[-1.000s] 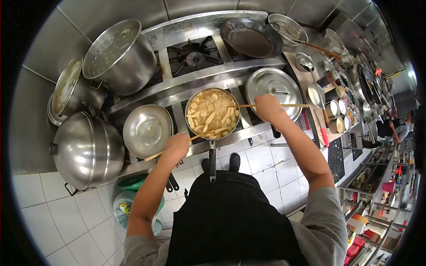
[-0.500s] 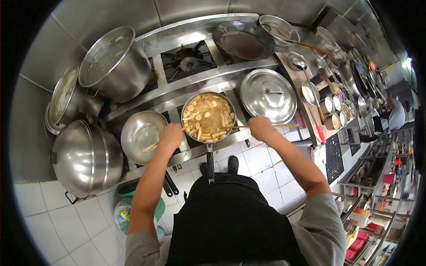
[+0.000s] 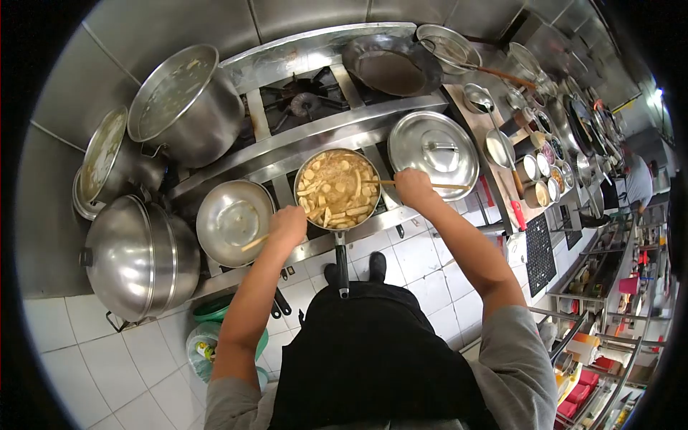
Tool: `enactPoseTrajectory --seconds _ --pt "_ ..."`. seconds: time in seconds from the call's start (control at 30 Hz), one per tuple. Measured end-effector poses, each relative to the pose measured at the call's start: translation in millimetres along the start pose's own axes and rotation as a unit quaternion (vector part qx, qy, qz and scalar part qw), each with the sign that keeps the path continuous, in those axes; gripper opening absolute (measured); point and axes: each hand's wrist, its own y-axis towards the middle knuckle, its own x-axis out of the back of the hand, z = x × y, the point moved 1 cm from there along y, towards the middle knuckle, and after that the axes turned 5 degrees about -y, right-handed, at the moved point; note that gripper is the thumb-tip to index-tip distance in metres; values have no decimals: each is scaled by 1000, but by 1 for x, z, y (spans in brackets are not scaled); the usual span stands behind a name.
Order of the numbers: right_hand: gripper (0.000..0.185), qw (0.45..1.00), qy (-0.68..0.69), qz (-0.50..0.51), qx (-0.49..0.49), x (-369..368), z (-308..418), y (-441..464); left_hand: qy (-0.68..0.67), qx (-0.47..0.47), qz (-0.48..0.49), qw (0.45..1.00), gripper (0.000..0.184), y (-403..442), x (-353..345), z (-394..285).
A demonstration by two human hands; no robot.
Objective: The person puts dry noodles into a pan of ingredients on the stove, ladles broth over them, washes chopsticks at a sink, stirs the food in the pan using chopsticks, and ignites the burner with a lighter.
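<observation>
A long-handled pan point(image 3: 341, 233) on the stove holds bubbling brownish liquid with pale sliced pieces point(image 3: 337, 188). My left hand point(image 3: 288, 225) is closed round a wooden stick point(image 3: 255, 243) at the pan's lower left, its inner end reaching the food. On the pan's right, my right hand point(image 3: 413, 188) grips another wooden stick point(image 3: 450, 187), whose tip lies over the food near the rim. Left of the pan sits a shallow steel pan point(image 3: 233, 222), partly below my left wrist. A steel lid point(image 3: 434, 154) lies just beyond my right hand.
A tall pot point(image 3: 188, 107) and a domed steamer point(image 3: 129, 258) stand at the left. Behind are a bare burner point(image 3: 304, 104) and a dark wok point(image 3: 393, 66). Seasoning containers point(image 3: 536, 193) and a ladle line the right counter. Another person point(image 3: 636, 180) is at far right.
Since a second ago, the view has shifted slightly. Both sticks have moved over the pan; over the last half second my left hand moved right and my right hand moved up and left.
</observation>
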Motion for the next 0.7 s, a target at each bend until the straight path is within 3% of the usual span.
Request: enactPoseTrajectory --seconds 0.13,0.37,0.43,0.57,0.67,0.7 --pt "20 1000 8 16 -18 57 -14 -37 -18 36 2 999 21 -20 14 25" --pt "19 976 160 -145 -9 103 -19 -99 -146 46 -89 984 17 -91 42 44" --pt "20 954 240 -182 -12 85 -1 -106 -208 75 -115 968 17 -112 32 43" --pt "23 923 332 -190 37 -62 23 -94 -305 82 -171 933 21 -136 -32 33" --pt "23 878 449 -164 -11 -47 29 -117 -409 70 -257 873 19 -148 -84 6" --pt "24 859 471 -201 -15 -49 26 -122 -435 82 -271 855 20 -153 -98 -9"
